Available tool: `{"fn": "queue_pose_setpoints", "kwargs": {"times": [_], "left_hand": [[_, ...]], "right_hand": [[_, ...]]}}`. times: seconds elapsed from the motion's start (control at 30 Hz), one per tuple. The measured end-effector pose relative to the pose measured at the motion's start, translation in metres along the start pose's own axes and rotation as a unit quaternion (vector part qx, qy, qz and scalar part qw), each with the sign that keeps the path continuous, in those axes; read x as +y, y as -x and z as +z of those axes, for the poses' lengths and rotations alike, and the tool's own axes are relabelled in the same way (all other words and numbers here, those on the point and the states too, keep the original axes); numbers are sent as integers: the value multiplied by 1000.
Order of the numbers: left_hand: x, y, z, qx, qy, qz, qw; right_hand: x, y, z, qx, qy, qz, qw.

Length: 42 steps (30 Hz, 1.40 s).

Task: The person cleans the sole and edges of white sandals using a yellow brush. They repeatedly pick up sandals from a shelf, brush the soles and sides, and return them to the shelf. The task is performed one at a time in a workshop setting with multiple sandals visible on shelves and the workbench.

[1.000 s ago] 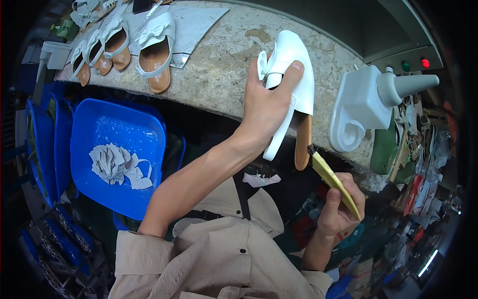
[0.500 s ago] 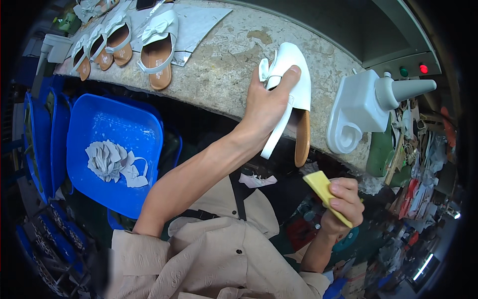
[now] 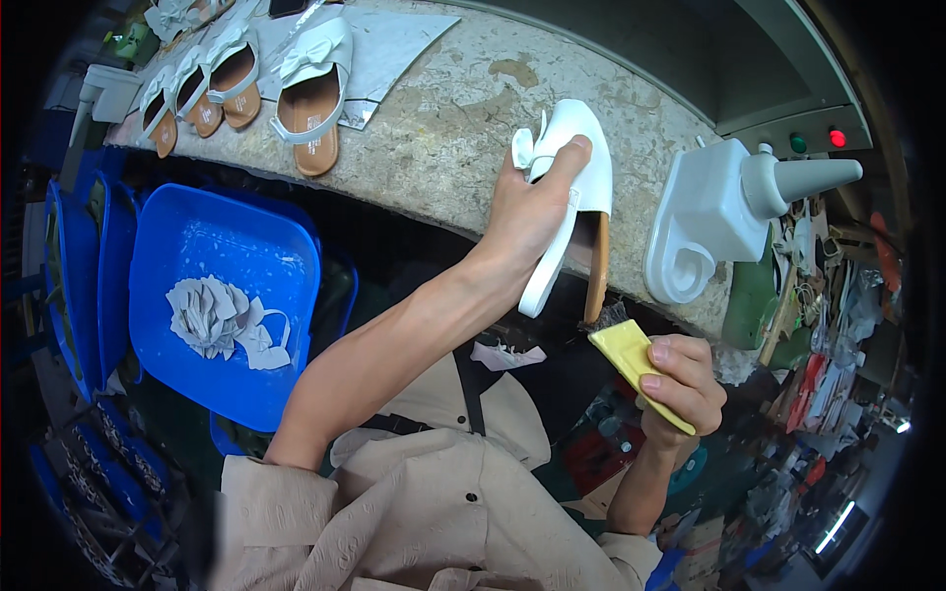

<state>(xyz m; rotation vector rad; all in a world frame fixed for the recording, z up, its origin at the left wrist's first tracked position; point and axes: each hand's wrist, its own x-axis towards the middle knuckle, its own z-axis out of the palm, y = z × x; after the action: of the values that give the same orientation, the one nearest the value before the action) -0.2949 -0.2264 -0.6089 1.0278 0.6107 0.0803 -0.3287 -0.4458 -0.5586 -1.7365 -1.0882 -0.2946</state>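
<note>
White bow-trimmed sandal [image 3: 594, 189], clasped in left hand [image 3: 528, 212].
Toe projects beyond grip, heel (tan sole [image 3: 599, 261]) nearer body; right hand [image 3: 688, 382] grips yellow flat-handled tool [image 3: 625, 353].

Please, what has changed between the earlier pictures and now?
The left hand has brought the white shoe nearer the person and turned it, so its brown sole shows narrower. The right hand has turned the yellow tool to show its broad face; its upper end is now lower and further left. Nothing was let go or newly taken. The other shoes and the blue tub stayed put.
</note>
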Motion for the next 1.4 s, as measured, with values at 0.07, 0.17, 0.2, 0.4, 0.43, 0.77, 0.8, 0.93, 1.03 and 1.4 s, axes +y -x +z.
{"fn": "queue_pose_setpoints", "kwargs": {"times": [0.07, 0.17, 0.2, 0.4, 0.43, 0.77, 0.8, 0.93, 1.03, 1.4], "left_hand": [[-2, -1, -1, -3, 10, -5, 1000], [1, 0, -1, -4, 25, -18, 1000], [3, 2, -1, -14, 37, -30, 999], [13, 19, 3, -40, 40, 5, 998], [13, 22, 5, -46, 34, 26, 998], [29, 51, 3, -81, 59, -1, 995], [30, 51, 3, -81, 54, 0, 995], [29, 56, 4, -99, 51, 28, 993], [32, 58, 4, -104, 66, 27, 992], [28, 58, 0, -109, 70, 37, 991]], "right_hand": [[1, -3, -5, -17, 1, 7, 1000], [6, -5, -10, -13, -59, 24, 998], [7, -4, -10, -6, -89, 33, 996], [-1, -13, -5, 73, -247, 245, 935], [2, -15, -4, 82, -246, 260, 930], [3, -22, 4, 183, -187, 283, 923], [0, -21, 2, 179, -230, 277, 916], [-1, -20, -1, 140, -171, 273, 936], [-8, -24, -1, 128, -159, 234, 951], [-8, -7, 7, 134, -256, 144, 947]]}}
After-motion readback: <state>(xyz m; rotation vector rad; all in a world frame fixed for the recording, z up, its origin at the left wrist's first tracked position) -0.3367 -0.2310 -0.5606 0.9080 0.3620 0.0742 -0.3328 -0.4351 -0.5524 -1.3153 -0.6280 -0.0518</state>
